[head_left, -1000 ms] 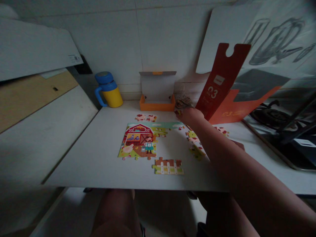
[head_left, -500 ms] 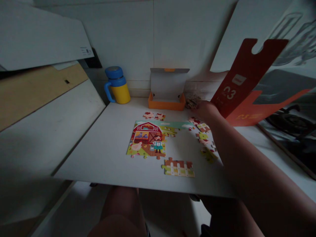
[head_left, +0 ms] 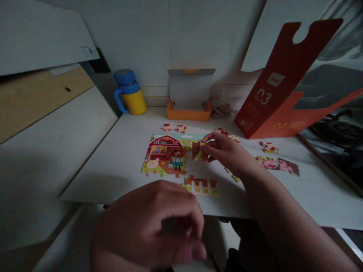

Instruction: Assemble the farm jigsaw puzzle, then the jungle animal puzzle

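Note:
My right hand (head_left: pixel 222 147) pinches a brown and green jigsaw piece (head_left: pixel 196 151) between thumb and fingers, just right of the partly joined farm puzzle (head_left: pixel 164 155). That puzzle shows a red barn, a farmer and a hen. My left hand (head_left: pixel 153 223) hangs in front of the table's near edge, fingers curled and thumb apart, with nothing visible in it. Between the hands lies a joined fence strip (head_left: pixel 201 187), partly covered by my left hand. Loose cow pieces (head_left: pixel 173 128) lie above the puzzle. Other pieces are partly hidden by my right hand and forearm.
At the back stand a blue and yellow mug (head_left: pixel 132 94), an open orange box (head_left: pixel 188 114) and a plastic bag of pieces (head_left: pixel 221 108). A tall red-orange holder (head_left: pixel 266 98) stands at the right. More animal pieces (head_left: pixel 278 165) lie right of my forearm.
My right hand has come from near the bag toward the puzzle and now holds a piece. My left hand has entered from below. The camera view has shifted slightly.

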Demonstrator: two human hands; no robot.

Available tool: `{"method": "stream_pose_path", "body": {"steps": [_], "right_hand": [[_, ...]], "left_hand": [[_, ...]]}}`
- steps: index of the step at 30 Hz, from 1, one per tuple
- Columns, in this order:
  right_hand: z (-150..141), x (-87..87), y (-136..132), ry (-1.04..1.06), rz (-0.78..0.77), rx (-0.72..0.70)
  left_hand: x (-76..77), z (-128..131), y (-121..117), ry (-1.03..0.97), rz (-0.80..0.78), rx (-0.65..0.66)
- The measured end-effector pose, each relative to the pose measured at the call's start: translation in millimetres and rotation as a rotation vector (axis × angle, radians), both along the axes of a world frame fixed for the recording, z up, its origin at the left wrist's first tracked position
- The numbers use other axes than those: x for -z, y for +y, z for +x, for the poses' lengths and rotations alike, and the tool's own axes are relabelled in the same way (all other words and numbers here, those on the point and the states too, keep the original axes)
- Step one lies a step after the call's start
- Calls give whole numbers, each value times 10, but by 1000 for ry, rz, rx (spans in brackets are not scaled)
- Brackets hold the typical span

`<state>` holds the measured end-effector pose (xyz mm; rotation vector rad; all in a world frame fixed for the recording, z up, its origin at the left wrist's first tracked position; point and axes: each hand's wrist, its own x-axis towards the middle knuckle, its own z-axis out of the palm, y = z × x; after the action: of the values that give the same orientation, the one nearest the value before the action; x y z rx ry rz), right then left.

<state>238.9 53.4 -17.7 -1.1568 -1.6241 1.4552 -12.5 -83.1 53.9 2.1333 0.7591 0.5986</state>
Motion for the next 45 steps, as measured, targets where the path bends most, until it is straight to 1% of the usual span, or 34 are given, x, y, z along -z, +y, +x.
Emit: {"method": "stream_pose_path", "body": {"steps": [1, 2, 4, 6, 9, 11, 17, 21, 24, 26, 29, 33, 39, 42, 45], "right_hand": [[-21, 59, 11, -8, -6, -35], [-35, 111, 23, -13, -18, -60], [-52, 183, 32, 0, -66, -71], [-62, 206, 19, 28, -120, -79], [-76, 184, -11, 56, -167, -165], [-79, 165, -14, 32, -146, -217], [-48, 140, 11, -246, 75, -278], [-21, 108, 4, -308, 125, -286], [2, 100, 15, -375, 163, -312], [18, 107, 31, -405, 167, -333], [32, 118, 46, -398, 126, -351], [28, 93, 33, -408, 105, -353], [16, 63, 14, -431, 90, -357], [21, 81, 24, -432, 80, -361], [32, 85, 31, -408, 97, -362]], "left_hand": [[69, 11, 132, 108, -58, -97], [143, 16, 247, 187, -68, -201], [286, 2, 417, 315, -56, -354], [404, -34, 515, 378, -34, -441], [518, -90, 586, 402, -47, -497], [562, -107, 614, 400, -80, -496], [625, -102, 642, 419, -144, -427], [613, -68, 595, 468, -130, -450], [588, 4, 541, 539, -114, -468], [582, 62, 511, 585, -119, -452], [599, 123, 487, 611, -110, -439], [641, 136, 487, 607, -106, -445], [670, 156, 486, 584, -120, -416], [665, 168, 477, 582, -122, -419], [626, 155, 475, 572, -75, -423]]}}
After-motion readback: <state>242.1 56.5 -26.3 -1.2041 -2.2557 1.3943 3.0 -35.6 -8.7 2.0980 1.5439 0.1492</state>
